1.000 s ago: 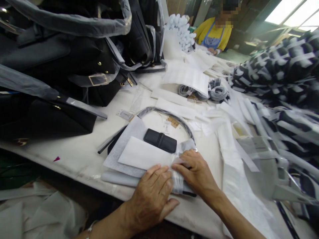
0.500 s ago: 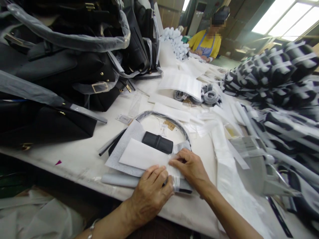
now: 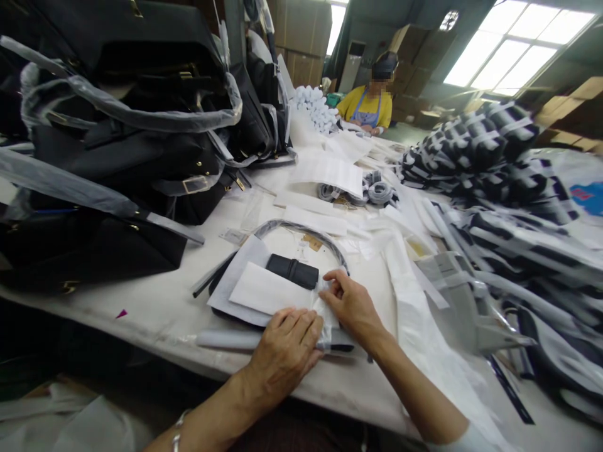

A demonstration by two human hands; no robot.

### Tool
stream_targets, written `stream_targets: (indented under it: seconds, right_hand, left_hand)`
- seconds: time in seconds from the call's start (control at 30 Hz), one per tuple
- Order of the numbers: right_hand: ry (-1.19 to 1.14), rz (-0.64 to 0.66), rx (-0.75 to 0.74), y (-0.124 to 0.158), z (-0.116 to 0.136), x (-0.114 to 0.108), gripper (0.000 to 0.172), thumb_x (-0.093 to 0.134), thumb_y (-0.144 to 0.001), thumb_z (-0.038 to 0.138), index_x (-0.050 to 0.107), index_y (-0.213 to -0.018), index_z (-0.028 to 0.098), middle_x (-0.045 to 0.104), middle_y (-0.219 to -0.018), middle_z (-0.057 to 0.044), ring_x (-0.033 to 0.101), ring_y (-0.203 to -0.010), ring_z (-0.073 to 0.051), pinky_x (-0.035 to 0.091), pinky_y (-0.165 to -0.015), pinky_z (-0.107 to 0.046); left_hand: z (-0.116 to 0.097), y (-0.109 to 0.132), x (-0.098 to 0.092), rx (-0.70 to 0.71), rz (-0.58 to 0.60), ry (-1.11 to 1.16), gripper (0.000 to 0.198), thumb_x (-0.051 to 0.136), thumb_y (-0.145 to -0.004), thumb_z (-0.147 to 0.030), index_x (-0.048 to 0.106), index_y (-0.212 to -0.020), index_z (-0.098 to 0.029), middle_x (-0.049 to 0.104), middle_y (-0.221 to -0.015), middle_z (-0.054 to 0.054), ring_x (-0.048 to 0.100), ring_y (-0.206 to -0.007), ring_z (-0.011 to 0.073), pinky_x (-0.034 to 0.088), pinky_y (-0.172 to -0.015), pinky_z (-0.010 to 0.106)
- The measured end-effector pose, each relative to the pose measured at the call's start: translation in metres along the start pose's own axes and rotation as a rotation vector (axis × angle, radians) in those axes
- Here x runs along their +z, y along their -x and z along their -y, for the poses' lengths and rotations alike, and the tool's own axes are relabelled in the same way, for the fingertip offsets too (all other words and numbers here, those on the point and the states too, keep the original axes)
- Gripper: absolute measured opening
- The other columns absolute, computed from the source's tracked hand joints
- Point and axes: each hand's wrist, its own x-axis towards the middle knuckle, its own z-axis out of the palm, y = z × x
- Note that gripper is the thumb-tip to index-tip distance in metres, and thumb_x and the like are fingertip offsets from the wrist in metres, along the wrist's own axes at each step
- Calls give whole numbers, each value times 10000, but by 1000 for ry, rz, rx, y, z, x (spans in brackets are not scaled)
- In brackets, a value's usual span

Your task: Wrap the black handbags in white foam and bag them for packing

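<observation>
A black handbag [image 3: 219,314] lies on the table in front of me, its wrapped handle [image 3: 301,226] looped away from me. On it rest white foam sheets [image 3: 264,290] and a black strap piece with a band [image 3: 293,271]. Clear plastic film [image 3: 324,307] covers the bag's right part. My left hand [image 3: 289,342] is curled over the near edge, fingers together on the film and sheet, thumb partly hidden. Right beside it, my right hand [image 3: 353,307] pinches the film with thumb and index finger; the other fingers are bent.
Black handbags [image 3: 141,157] with wrapped handles are piled at left. Black-and-white wrapped bundles [image 3: 471,150] are stacked at right, near a grey piece [image 3: 461,301]. Wrapped coils [image 3: 377,188] and loose white sheets [image 3: 330,172] lie farther back. A person in yellow [image 3: 367,107] sits across the table.
The camera view has shifted, showing more of the right side. My left hand lies flatter over the film, and my right hand's fingertips have lifted slightly. The bag stays in place.
</observation>
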Motion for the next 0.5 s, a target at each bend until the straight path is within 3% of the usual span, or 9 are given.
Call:
stream_targets:
  seconds: [0.1, 0.2, 0.33, 0.43, 0.5]
  right_hand:
    - [21, -137, -30, -2, 1, 2, 271, 647, -798, 297, 631, -1057, 216, 578, -677, 40, 553, -619, -159, 439, -653, -292]
    - [-123, -258, 0, 2, 0, -22, 327, 676, -799, 375, 649, -1075, 202, 605, -715, 25, 541, -597, -147, 459, -629, -290]
    - [-204, -515, 135, 28, -19, -100, 390, 677, -795, 509, 692, -1022, 192, 686, -808, -32, 613, -679, -177, 490, -640, -301]
    - [-65, -684, 257, 58, -55, -167, 424, 666, -770, 547, 717, -993, 189, 721, -850, -58, 646, -733, -212, 501, -692, -329]
    - [80, -698, 370, 78, -85, -201, 437, 631, -765, 557, 726, -986, 193, 736, -873, -66, 660, -783, -236, 498, -723, -342]
  left_hand:
    - [-1, -1, -2, 2, -9, -21, 376, 579, -940, -352, 575, -1243, -129, 680, -1156, 83, 601, -1036, 247, 367, -966, 396]
    - [-1, -1, 0, 9, -41, -28, 356, 572, -943, -343, 583, -1233, -137, 685, -1143, 76, 599, -1021, 245, 361, -964, 393]
    - [0, 0, 2, 13, -90, -6, 290, 493, -976, -287, 600, -1209, -151, 692, -1125, 75, 604, -1014, 236, 365, -969, 387]
    - [4, 1, 4, 12, -142, -5, 298, 416, -1001, -245, 610, -1210, -159, 696, -1128, 80, 609, -1021, 240, 370, -972, 396]
    - [9, 1, 7, 61, -136, -24, 301, 430, -999, -241, 611, -1225, -160, 696, -1141, 78, 614, -1024, 236, 376, -964, 389]
